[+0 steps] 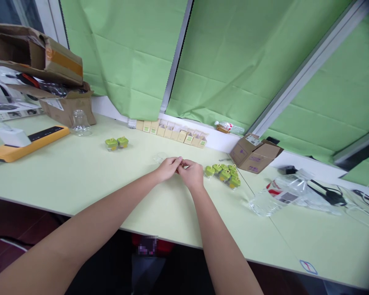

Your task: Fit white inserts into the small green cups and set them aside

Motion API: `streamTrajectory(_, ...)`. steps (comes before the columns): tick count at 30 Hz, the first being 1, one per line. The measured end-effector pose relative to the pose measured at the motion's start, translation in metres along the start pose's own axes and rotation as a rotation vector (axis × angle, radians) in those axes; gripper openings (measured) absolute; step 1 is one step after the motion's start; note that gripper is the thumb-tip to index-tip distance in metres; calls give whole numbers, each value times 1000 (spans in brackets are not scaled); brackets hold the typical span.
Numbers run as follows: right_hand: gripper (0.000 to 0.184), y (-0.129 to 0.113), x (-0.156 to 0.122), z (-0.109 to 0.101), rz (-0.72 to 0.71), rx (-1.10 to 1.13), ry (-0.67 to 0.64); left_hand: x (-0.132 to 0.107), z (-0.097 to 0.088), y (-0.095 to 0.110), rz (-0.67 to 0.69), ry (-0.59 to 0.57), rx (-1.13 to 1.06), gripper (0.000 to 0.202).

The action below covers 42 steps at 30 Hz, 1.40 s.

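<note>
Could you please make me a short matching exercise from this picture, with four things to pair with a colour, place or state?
1. Left hand
2. Power strip
3. Small boxes
4. Tub lids

a. green
b. in a row
c. meeting the right hand
d. mostly orange

Pairs: 1-c, 2-d, 3-b, 4-a

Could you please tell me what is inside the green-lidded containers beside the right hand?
Something orange shows through clear lower parts of the green-lidded containers by the right hand; their lids cover the rest, so I cannot tell what it is.
</note>
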State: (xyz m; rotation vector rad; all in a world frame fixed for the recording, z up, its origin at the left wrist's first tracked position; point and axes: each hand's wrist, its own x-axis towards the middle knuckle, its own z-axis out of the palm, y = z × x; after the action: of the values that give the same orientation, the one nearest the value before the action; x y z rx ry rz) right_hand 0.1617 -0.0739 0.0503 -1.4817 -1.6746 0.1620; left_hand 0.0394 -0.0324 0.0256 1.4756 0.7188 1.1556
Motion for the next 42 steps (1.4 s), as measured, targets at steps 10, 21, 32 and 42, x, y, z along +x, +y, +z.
streamTrajectory(10,19,16,6,2,-2,-34,63,2,-3,0,-120,-34,-224,43)
streamTrajectory(21,21,19,11,2,99,175,49,5,-13,6,-123,-36,-320,24)
streamTrajectory(32,27,18,12,4,74,343,4,7,-9,8,-86,90,-153,5)
streamTrajectory(42,26,7,8,0,55,355,-1,6,-6,7,-94,150,-122,4)
